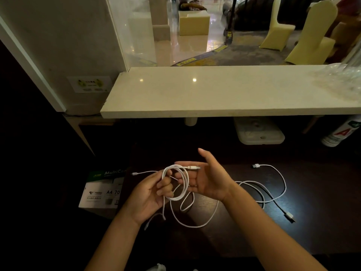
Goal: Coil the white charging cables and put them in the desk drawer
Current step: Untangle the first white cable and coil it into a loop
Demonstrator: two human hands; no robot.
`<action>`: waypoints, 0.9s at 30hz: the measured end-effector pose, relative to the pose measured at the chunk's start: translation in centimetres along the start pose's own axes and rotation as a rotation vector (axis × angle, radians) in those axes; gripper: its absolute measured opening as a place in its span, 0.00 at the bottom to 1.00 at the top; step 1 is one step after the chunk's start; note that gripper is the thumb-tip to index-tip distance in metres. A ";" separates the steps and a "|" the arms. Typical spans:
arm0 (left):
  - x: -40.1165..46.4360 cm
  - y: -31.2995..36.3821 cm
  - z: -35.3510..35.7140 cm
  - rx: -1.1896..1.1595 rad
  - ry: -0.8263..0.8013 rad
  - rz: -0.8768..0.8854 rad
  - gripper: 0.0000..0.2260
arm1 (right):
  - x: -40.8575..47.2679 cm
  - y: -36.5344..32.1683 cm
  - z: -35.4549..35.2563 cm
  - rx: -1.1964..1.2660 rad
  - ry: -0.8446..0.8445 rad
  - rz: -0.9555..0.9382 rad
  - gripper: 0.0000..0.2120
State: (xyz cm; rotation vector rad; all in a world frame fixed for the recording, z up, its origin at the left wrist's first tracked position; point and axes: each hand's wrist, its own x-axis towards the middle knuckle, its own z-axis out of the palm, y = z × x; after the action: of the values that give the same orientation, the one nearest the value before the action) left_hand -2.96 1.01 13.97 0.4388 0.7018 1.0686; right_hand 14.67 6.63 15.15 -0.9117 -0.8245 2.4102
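Observation:
A white charging cable is partly wound into a round coil above the dark desk. My left hand pinches the coil's left side. My right hand is beside the coil with its palm open and fingers spread; the cable's plug end lies across its fingertips. The cable's loose tail loops down onto the desk. A second white cable lies uncoiled on the desk to the right, with plugs at its two ends. No drawer is in view.
A pale stone counter runs across above the desk. A box of A4 paper sits at the left below the desk edge. A white plastic container and a white object with a red letter stand under the counter.

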 end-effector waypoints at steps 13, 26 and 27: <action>0.4 1.0 1.2 0.509 0.076 0.131 0.07 | -0.3 -2.2 -0.7 -0.317 0.178 -0.240 0.10; 2.5 1.1 2.6 -0.230 0.243 0.365 0.07 | -0.7 2.7 0.6 -0.694 -0.100 -0.125 0.09; 2.4 1.3 2.5 -0.232 0.232 0.372 0.06 | -1.0 3.3 0.5 -0.754 -0.130 -0.112 0.08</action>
State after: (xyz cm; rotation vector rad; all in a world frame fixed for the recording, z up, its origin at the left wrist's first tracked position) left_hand -1.29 3.74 15.85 0.2499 0.7043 1.5523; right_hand 14.45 3.42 13.70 -0.9203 -1.8446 2.0752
